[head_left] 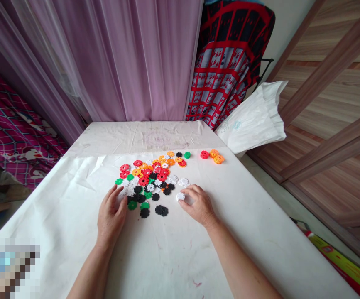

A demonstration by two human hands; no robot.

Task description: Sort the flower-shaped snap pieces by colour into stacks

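A heap of flower-shaped plastic discs (144, 180) in red, orange, black, green and white lies spread on the white-covered table (155, 257). At the heap's left edge rests my left hand (113, 206), open, thumb and fingers apart, close to white and black discs. My right hand (199, 204) is on the right side, its thumb and fingers closed on a white flower disc (180, 197); whether more than one is stacked there I cannot tell. Just beyond it lie loose white discs (184, 182). Two overlapping black discs (161, 210) lie between my hands.
Farther right sit a red stack (204, 155) and orange stacks (218, 159) of discs. A white bag (251, 120) stands by the table's right edge. Purple curtains (142, 62) hang behind, and wooden doors (332, 116) are on the right. A blurred patch covers the lower left corner.
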